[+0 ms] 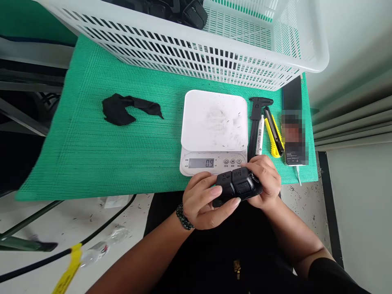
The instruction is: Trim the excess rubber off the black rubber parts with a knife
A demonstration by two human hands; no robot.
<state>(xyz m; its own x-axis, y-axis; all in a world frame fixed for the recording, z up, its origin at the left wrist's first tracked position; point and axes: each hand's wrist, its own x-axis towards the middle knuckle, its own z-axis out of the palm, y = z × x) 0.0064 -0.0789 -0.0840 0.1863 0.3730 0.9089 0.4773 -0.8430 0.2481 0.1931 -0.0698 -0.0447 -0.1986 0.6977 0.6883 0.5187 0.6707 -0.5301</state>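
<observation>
Over on the left, a crumpled black cloth (118, 111) lies on the green mesh tabletop (134, 159), and behind it a white slotted basket (220, 38) stretches across to the right, black pieces heaped in its left half. Next I see the left hand (203, 200), beaded bracelet (183, 217) at the wrist, its fingers closed around one end of a black moulded part (241, 181). That part sits just in front of a smudged white scale (214, 122) reading 0.9. The right hand (265, 181) is clamped on the part's other end. Beyond the scale come a black caliper (255, 110), a white marker (259, 136), a yellow cutter (274, 132) and, rightmost, a phone (295, 157) with a white cable
</observation>
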